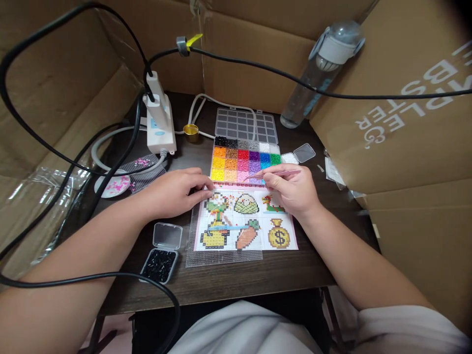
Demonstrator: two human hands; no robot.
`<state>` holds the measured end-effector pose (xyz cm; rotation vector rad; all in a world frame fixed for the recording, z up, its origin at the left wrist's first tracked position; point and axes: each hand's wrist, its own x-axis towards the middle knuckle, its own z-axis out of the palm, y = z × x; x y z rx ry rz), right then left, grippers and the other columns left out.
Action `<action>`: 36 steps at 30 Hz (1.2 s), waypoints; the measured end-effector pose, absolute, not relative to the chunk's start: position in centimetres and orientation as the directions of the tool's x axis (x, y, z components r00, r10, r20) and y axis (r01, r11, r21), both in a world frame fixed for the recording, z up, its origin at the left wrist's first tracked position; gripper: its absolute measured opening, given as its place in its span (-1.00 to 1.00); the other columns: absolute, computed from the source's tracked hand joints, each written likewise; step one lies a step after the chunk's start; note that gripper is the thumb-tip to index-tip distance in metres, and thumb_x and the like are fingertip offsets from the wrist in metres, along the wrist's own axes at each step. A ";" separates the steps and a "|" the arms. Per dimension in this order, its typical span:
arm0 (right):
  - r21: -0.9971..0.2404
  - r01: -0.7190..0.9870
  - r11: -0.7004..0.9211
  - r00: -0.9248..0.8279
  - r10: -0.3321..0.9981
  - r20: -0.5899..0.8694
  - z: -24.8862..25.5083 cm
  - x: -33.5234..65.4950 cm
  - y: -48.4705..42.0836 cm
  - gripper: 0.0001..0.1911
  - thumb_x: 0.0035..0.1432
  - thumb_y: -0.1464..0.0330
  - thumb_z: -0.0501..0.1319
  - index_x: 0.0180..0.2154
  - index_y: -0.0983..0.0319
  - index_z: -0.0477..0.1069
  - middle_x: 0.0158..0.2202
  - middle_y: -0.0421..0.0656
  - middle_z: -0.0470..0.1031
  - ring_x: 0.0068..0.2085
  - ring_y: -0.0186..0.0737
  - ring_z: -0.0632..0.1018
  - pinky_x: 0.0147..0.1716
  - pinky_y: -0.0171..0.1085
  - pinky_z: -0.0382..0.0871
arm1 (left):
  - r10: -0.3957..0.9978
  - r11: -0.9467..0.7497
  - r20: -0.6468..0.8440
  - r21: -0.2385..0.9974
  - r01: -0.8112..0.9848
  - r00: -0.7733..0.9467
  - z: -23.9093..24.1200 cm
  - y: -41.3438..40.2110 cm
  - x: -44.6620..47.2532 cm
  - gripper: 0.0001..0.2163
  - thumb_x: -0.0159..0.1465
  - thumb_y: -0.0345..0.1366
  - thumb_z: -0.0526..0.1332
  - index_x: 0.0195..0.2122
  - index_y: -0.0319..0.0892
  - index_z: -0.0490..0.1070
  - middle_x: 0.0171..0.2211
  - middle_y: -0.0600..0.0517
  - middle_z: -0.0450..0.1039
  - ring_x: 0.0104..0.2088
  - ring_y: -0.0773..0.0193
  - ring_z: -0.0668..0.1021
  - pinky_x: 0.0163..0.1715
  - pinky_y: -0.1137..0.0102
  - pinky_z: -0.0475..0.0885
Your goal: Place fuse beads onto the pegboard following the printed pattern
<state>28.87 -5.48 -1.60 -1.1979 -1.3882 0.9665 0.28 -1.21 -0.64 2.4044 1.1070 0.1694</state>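
My left hand [176, 191] rests palm down on the upper left corner of a clear pegboard [223, 257], fingers curled against a pattern sheet [254, 231] of pixel pictures. My right hand [291, 189] pinches thin metal tweezers [267, 173], whose tip points left over the pink compartment of a bead organiser box [244, 161] filled with coloured beads. The box lid [246, 125] stands open behind it.
A small open case of black beads [159, 264] sits by my left forearm. A white device [159, 120] with cables, a gold cap [191, 132], a clear water bottle [320, 73], a round dish of pink beads [112, 186] and cardboard walls surround the dark table [228, 280].
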 end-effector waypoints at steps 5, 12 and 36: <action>-0.975 0.125 0.181 0.012 0.983 0.184 -1.7 28.8 -5.5 -0.90 0.08 0.23 0.46 -0.36 0.10 0.71 -0.52 -0.21 0.61 -0.52 -0.32 0.44 -0.54 -0.29 0.30 | 0.747 -0.548 -0.083 0.484 0.682 0.660 -0.5 -1.3 0.3 -0.67 0.36 -0.04 0.13 -0.09 -0.07 0.61 -0.19 -0.03 0.52 -0.24 0.17 0.56 -0.21 0.31 0.38; -0.984 0.069 0.164 0.011 0.986 0.165 -1.7 28.8 -5.4 -0.89 0.05 0.24 0.48 -0.37 0.12 0.71 -0.52 -0.20 0.62 -0.54 -0.35 0.42 -0.56 -0.31 0.28 | 0.749 -0.550 -0.088 0.471 0.690 0.657 -0.8 -1.2 0.3 -0.65 0.37 -0.02 0.11 -0.08 -0.07 0.61 -0.17 -0.03 0.52 -0.21 0.16 0.56 -0.21 0.30 0.37; -0.988 0.007 0.152 0.015 0.988 0.152 -1.7 28.7 -5.4 -0.95 0.03 0.31 0.49 -0.39 0.11 0.71 -0.47 -0.20 0.66 -0.54 -0.36 0.45 -0.55 -0.31 0.30 | 0.750 -0.551 -0.080 0.474 0.687 0.656 -0.9 -1.2 0.2 -0.65 0.36 -0.01 0.12 -0.07 -0.06 0.62 -0.18 -0.01 0.52 -0.22 0.17 0.57 -0.23 0.31 0.35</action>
